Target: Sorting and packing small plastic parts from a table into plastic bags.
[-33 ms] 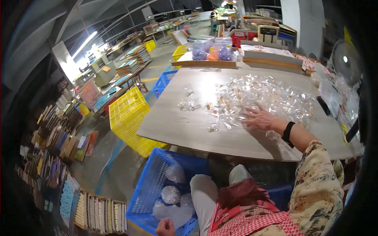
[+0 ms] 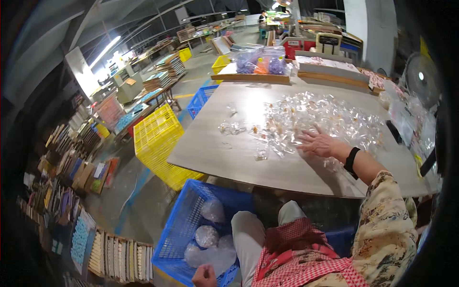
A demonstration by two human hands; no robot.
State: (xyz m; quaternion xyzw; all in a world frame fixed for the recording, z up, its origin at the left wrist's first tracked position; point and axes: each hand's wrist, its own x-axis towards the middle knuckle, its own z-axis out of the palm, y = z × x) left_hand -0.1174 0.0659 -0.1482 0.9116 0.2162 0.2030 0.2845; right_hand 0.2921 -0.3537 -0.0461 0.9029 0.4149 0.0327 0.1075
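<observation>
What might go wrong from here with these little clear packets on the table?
The right hand is at the near side of the loose clear packets, so a sweep might send some over the edge of the table. The left hand is by thin-looking plastic bags in the blue crate; one could snag or tear.

The pale table (image 2: 215,155) carries a spread of small clear packets (image 2: 325,112) across its middle, with a few loose packets (image 2: 232,128) nearer the left edge. A brown-edged tray (image 2: 253,77) sits at the far left corner; clear plastic bags (image 2: 406,115) crowd the right edge, beside a dark, elongated object (image 2: 393,130).
</observation>
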